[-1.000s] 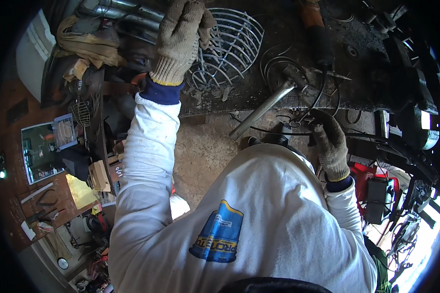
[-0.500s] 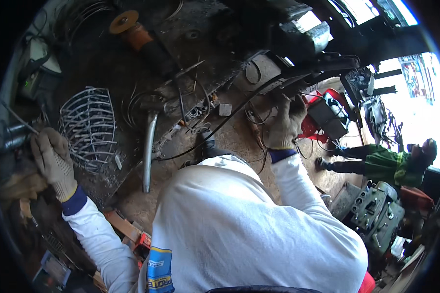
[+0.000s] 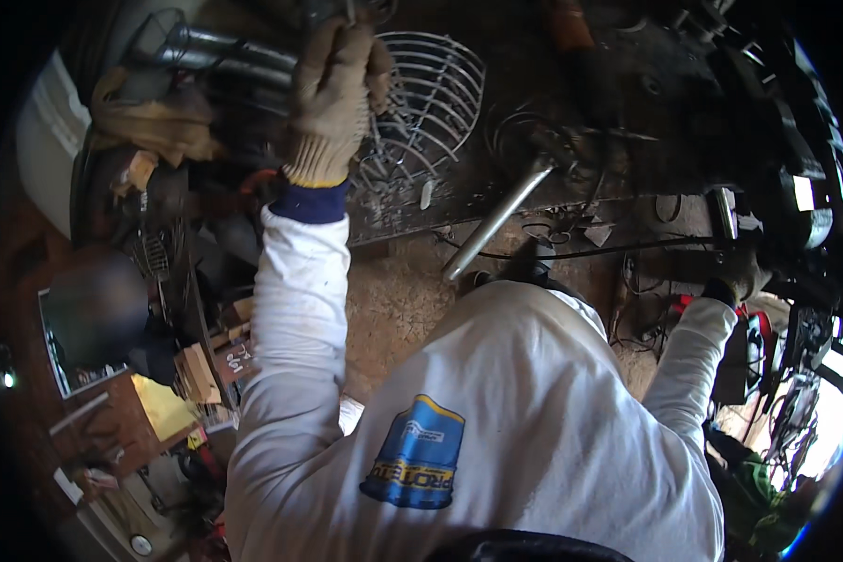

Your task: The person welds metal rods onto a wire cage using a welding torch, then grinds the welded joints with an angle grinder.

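My left hand [image 3: 335, 108], in a knitted work glove, is closed above the dark workbench [image 3: 412, 211]. Its fingers curl round something I cannot make out near the top edge. Just right of it lies a curved rack of metal bars [image 3: 437, 98], partly covered by the glove. A metal cylinder [image 3: 229, 58] lies to the left of the hand. Stretched far right, my gloved right hand [image 3: 745, 273] reaches to dark equipment beside a black cable [image 3: 618, 249]. Shadow hides its fingers and whatever they touch.
A metal tube [image 3: 499, 223] juts over the bench's near edge. An orange and black power tool [image 3: 571, 28] lies farther back. Crumpled tan cloth [image 3: 159, 126] is on the left, above wooden blocks [image 3: 195, 375]. A person in green [image 3: 745, 478] is at the lower right.
The view has swung left, so the bench and rack appear farther right. My left hand has moved from beside the rack to overlap its left side. The right hand now shows farther right, in shadow.
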`<state>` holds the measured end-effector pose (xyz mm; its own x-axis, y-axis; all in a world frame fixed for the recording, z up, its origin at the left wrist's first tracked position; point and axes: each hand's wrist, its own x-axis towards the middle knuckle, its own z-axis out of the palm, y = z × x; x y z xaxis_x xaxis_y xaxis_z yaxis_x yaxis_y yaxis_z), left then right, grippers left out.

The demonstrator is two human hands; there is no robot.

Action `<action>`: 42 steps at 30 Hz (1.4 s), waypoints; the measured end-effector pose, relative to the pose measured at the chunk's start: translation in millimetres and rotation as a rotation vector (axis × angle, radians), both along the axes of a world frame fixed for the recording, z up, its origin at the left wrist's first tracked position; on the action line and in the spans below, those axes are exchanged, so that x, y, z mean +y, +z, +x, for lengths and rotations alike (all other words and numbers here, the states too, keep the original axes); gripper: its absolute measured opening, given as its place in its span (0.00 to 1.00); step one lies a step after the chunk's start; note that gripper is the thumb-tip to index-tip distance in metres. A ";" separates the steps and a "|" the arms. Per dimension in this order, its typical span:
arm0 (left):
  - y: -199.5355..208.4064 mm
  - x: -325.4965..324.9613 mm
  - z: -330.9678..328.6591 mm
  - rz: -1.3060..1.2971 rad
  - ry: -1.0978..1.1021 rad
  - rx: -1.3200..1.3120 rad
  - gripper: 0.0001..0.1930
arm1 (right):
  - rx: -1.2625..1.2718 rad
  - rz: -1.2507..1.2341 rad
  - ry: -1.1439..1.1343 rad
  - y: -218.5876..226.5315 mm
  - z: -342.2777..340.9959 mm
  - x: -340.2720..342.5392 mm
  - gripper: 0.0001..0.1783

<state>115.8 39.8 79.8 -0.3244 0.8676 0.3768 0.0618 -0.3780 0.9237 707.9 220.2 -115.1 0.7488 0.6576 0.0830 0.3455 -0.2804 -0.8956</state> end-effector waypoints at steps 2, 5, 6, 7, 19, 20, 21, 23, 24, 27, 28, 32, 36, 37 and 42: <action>-8.1 -6.3 -4.0 0.095 -0.102 -0.119 0.09 | -0.290 0.000 0.046 -7.7 20.4 13.3 0.42; -1.9 -8.1 7.5 -0.021 0.055 -0.123 0.09 | -0.176 0.147 0.150 35.6 -6.8 3.7 0.41; -2.8 -8.7 6.8 -0.018 0.057 -0.126 0.09 | -0.007 0.131 0.096 57.4 -22.7 -5.3 0.41; -4.4 -8.0 6.6 -0.015 0.080 -0.121 0.10 | 0.160 0.121 0.029 78.0 -38.8 -14.1 0.42; 0.4 -4.9 10.4 0.011 0.021 -0.100 0.10 | 0.260 -0.023 -0.158 115.4 -69.4 -36.2 0.40; 1.9 -5.5 8.9 0.013 0.026 -0.098 0.10 | 0.188 -0.017 -0.117 102.0 -52.5 -34.3 0.40; 3.1 -7.1 8.1 0.002 0.015 -0.107 0.10 | 0.115 -0.008 -0.078 88.7 -35.7 -31.9 0.39; 1.3 -6.7 7.9 -0.008 0.000 -0.120 0.10 | -0.035 0.009 -0.008 83.3 -24.4 -30.3 0.39; -0.6 -7.1 7.5 -0.014 0.018 -0.121 0.10 | 0.021 0.076 -0.074 90.2 -30.8 -31.8 0.37; -1.3 -3.9 4.6 -0.036 0.021 -0.117 0.11 | -0.036 0.284 -0.213 116.9 -62.3 -45.3 0.31; -1.3 -3.7 4.5 -0.054 0.019 -0.113 0.11 | -0.151 0.422 -0.273 123.6 -68.3 -47.4 0.27; 2.4 -6.6 11.0 -0.058 0.118 -0.105 0.11 | 0.122 0.538 -0.155 137.5 -56.5 -58.2 0.20; 2.2 -7.2 9.1 -0.034 0.028 -0.106 0.11 | -1.192 0.474 0.256 150.5 -55.0 -94.9 0.13; 2.8 -6.7 9.1 -0.016 -0.012 -0.100 0.10 | -1.185 0.463 0.279 152.3 -64.5 -106.6 0.11; -1.0 -7.1 5.8 -0.031 -0.035 -0.124 0.10 | 0.356 0.734 0.867 144.3 -112.4 -144.8 0.16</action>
